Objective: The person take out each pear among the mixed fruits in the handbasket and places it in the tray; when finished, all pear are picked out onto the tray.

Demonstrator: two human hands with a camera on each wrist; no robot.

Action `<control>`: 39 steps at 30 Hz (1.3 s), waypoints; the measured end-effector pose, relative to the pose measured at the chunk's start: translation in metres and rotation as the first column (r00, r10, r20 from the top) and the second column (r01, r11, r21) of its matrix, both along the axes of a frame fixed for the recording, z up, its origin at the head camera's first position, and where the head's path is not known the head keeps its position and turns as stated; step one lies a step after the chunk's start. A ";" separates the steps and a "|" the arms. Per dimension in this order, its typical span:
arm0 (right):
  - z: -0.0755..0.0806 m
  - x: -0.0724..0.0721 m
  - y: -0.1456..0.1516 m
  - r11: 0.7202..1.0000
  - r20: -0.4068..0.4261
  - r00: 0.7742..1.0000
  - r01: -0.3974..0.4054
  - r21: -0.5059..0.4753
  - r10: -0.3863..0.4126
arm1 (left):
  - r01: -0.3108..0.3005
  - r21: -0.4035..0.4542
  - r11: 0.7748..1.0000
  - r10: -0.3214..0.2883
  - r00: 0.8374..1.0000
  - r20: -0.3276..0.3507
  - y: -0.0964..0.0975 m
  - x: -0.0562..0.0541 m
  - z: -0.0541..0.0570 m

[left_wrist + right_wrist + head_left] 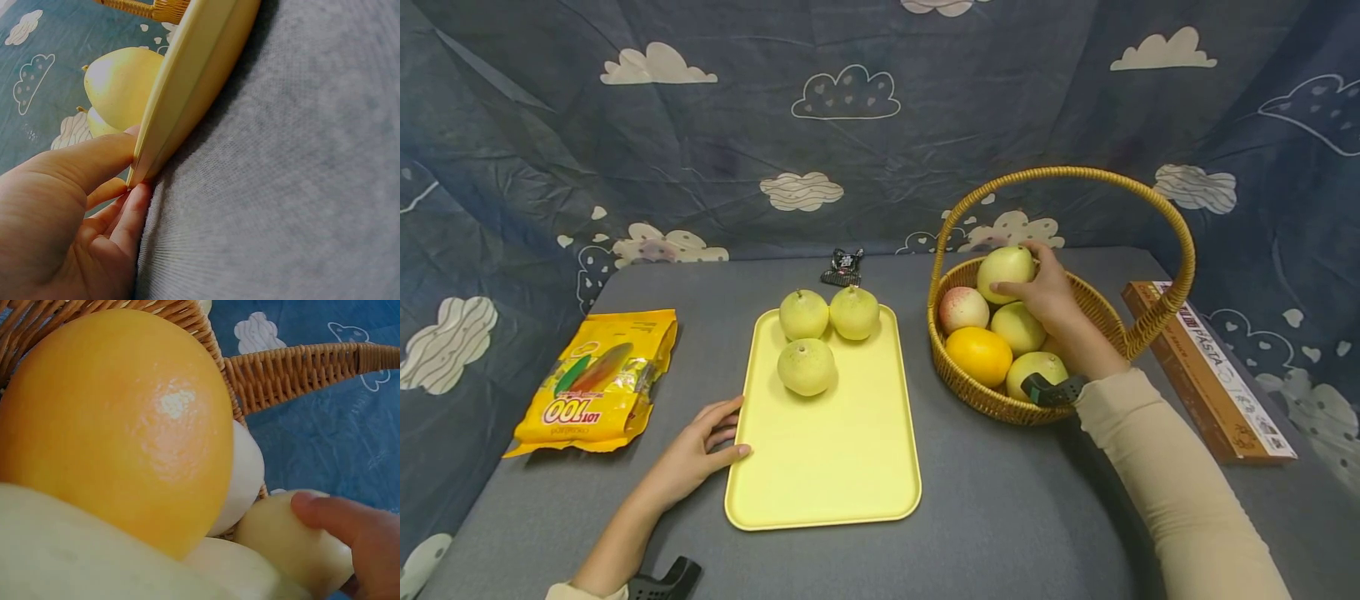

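My right hand [1047, 283] grips a round yellow-green fruit [1004, 273] at the back of the wicker basket [972, 402], above the other fruit. In the right wrist view, the thumb [337, 519] lies across this pale fruit [294, 540]. A yellow tray [831, 467] lies left of the basket. Its left rim is pinched by my left hand [696, 450]; in the left wrist view, the thumb is over the rim [164, 94] and the fingers are at its outer edge. Three similar yellow-green fruits [806, 367] sit on the tray's far half.
The basket also holds an orange-yellow fruit [978, 356], a reddish peach [963, 309] and more yellow-green fruit [1018, 327], under a tall arched handle [1067, 172]. At the left lies a yellow packet [597, 379]; behind the tray, a small black wrapper [843, 267]; at the right, a pasta box [1210, 375].
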State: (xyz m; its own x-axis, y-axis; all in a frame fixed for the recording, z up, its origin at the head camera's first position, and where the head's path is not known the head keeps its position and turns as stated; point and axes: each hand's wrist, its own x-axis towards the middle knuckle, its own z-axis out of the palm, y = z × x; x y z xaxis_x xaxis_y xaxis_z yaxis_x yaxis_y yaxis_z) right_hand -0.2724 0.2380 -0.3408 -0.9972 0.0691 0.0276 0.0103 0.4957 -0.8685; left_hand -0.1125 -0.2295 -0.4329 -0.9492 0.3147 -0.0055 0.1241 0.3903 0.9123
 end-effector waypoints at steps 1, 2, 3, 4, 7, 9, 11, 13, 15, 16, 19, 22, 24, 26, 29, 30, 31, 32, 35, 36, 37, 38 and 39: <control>0.001 0.000 0.000 1.000 -0.012 1.000 -0.008 0.008 0.008 | -0.001 -0.001 1.000 0.001 1.000 0.000 0.000 0.000 0.000; 0.002 0.001 -0.001 1.000 -0.029 0.999 -0.015 0.012 0.015 | 0.000 0.000 1.000 0.000 1.000 0.000 0.000 0.000 0.000; 0.003 0.002 -0.001 1.000 -0.047 0.999 -0.021 0.020 0.022 | -0.001 0.001 1.000 0.001 1.000 0.000 0.000 0.000 0.000; 0.005 0.003 -0.001 0.999 -0.064 0.997 -0.031 0.025 0.032 | 0.000 0.002 1.000 0.000 1.000 0.000 0.000 0.000 0.000; 0.012 0.008 -0.002 0.996 -0.096 0.993 -0.068 0.052 0.073 | 0.002 0.004 1.000 -0.002 1.000 0.000 0.000 0.000 0.000; 0.019 0.014 -0.001 0.991 -0.102 0.989 -0.101 0.086 0.110 | 0.002 0.007 1.000 -0.002 1.000 0.004 0.000 0.000 0.000; 0.026 0.021 -0.002 0.985 -0.109 0.983 -0.135 0.111 0.147 | 0.001 0.007 1.000 -0.001 1.000 0.006 0.000 0.000 0.000; 0.032 0.028 -0.004 0.977 -0.130 0.975 -0.161 0.141 0.179 | 0.000 0.003 1.000 0.000 1.000 0.009 0.000 0.000 0.000; 0.037 0.037 -0.008 0.971 -0.169 0.964 -0.180 0.154 0.206 | -0.003 0.002 1.000 0.003 1.000 0.012 -0.001 0.000 0.000; 0.040 0.041 -0.010 0.969 -0.191 0.957 -0.192 0.155 0.220 | -0.003 0.003 1.000 0.003 1.000 0.012 -0.001 0.000 -0.001; 0.047 0.057 -0.023 0.961 -0.248 0.930 -0.241 0.140 0.269 | -0.003 0.002 1.000 0.003 1.000 0.015 -0.001 -0.001 -0.001; 0.052 0.073 -0.040 0.945 -0.304 0.895 -0.309 0.104 0.326 | -0.001 0.004 1.000 0.001 1.000 0.010 -0.001 -0.001 -0.001; 0.054 0.082 -0.053 0.931 -0.333 0.871 -0.357 0.074 0.361 | -0.002 0.003 1.000 0.002 1.000 0.007 -0.001 -0.001 -0.001; 0.054 0.089 -0.066 0.912 -0.357 0.845 -0.408 0.052 0.399 | -0.003 0.006 1.000 0.003 1.000 0.003 -0.001 -0.001 -0.001; 0.048 0.097 -0.086 0.883 -0.350 0.824 -0.468 0.023 0.446 | -0.003 0.006 1.000 0.003 1.000 0.000 -0.001 -0.001 -0.001; 0.044 0.098 -0.092 0.874 -0.343 0.818 -0.485 0.018 0.461 | -0.002 0.004 1.000 0.002 1.000 -0.001 -0.001 -0.001 -0.001; 0.040 0.098 -0.099 0.863 -0.333 0.814 -0.505 0.002 0.477 | -0.002 0.004 1.000 0.002 1.000 -0.002 -0.001 -0.001 -0.001; 0.034 0.098 -0.105 0.857 -0.321 0.811 -0.516 0.001 0.489 | -0.002 0.002 1.000 0.002 1.000 -0.004 -0.001 -0.001 -0.001; 0.015 0.094 -0.120 0.852 -0.287 0.812 -0.523 0.026 0.508 | -0.004 0.000 1.000 0.004 1.000 -0.009 -0.001 -0.001 -0.001; 0.008 0.092 -0.124 0.850 -0.276 0.813 -0.525 0.034 0.513 | -0.004 -0.003 1.000 0.004 1.000 -0.012 -0.001 -0.001 -0.001; 0.001 0.090 -0.128 0.854 -0.264 0.817 -0.518 0.053 0.513 | -0.005 -0.005 1.000 0.005 1.000 -0.015 -0.001 -0.001 -0.001; -0.006 0.087 -0.131 0.858 -0.250 0.824 -0.507 0.077 0.509 | -0.007 -0.003 1.000 0.007 1.000 -0.015 -0.001 -0.001 -0.001; -0.012 0.085 -0.134 0.863 -0.237 0.830 -0.497 0.094 0.504 | -0.007 -0.005 1.000 0.007 1.000 -0.017 -0.001 -0.001 -0.001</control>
